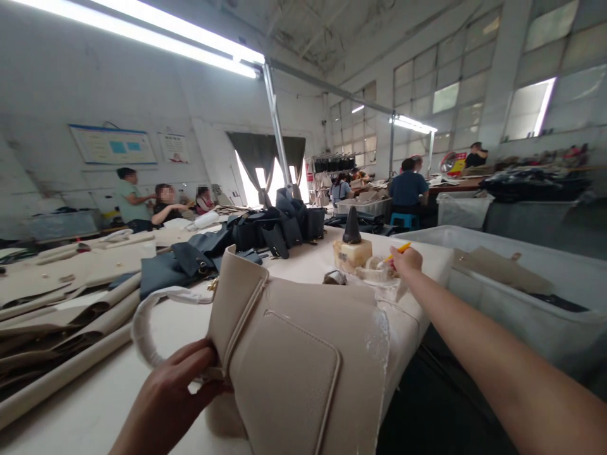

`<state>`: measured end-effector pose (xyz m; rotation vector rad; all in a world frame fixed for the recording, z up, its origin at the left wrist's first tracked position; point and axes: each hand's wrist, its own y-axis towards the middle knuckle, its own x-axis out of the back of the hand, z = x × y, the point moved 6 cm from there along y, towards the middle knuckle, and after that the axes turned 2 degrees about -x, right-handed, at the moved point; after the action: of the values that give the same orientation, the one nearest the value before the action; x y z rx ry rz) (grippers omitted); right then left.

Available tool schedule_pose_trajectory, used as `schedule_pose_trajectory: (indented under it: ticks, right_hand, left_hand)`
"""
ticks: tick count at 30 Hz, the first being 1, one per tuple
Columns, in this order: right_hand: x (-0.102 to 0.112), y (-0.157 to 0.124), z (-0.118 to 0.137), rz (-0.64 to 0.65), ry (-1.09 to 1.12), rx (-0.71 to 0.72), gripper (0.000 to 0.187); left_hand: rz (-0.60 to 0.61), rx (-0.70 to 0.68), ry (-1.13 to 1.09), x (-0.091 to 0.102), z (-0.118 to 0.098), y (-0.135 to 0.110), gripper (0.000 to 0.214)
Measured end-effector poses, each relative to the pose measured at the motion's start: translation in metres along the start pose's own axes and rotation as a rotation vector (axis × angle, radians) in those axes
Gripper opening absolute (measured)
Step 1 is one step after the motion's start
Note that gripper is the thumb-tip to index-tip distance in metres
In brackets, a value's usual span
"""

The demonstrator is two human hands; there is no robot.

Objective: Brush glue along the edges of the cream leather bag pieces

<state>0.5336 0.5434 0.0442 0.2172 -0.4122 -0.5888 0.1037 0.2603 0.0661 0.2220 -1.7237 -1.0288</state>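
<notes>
A beige leather handbag (pixel 303 354) with a front pocket and a pale handle lies on the white work table (pixel 95 404) in front of me. My left hand (pixel 175 392) grips the bag's near left edge, thumb and fingers closed on it. My right arm stretches out to the far right end of the table. There my right hand (pixel 406 259) is closed on a thin orange and yellow tool (pixel 398 251), its tip over a shallow clear dish (pixel 379 273). Just left of the dish stands a cream block with a dark cone (pixel 351 243) on top.
Dark blue bag parts (pixel 227 249) are piled across the table's far side. Beige leather sheets (pixel 61 297) lie stacked at left. A large grey plastic bin (pixel 516 284) stands at right. Several people work at benches in the background.
</notes>
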Motion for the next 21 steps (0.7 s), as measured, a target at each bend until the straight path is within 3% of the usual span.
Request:
schedule_pose_trajectory:
  ticks: [4,10,15,21]
  right_hand:
    - [-0.005,0.011,-0.011,-0.040,0.009,-0.105,0.024]
    - [0.019,0.004,-0.026,-0.073,0.056,-0.157,0.026]
    - [0.044,-0.025,-0.017,-0.084,0.182,-0.137,0.027]
    - [0.086,-0.082,0.000,-0.040,0.401,-0.228,0.020]
  left_hand:
    - [-0.018,-0.011,0.005,0.000,0.001,-0.001,0.008]
    - [0.033,0.037,-0.003,-0.005,0.007,-0.002,0.007]
    - [0.048,0.076,-0.036,-0.003,0.003,0.001,0.006]
    - [0.081,0.143,-0.044,0.001,-0.007,0.006,0.012]
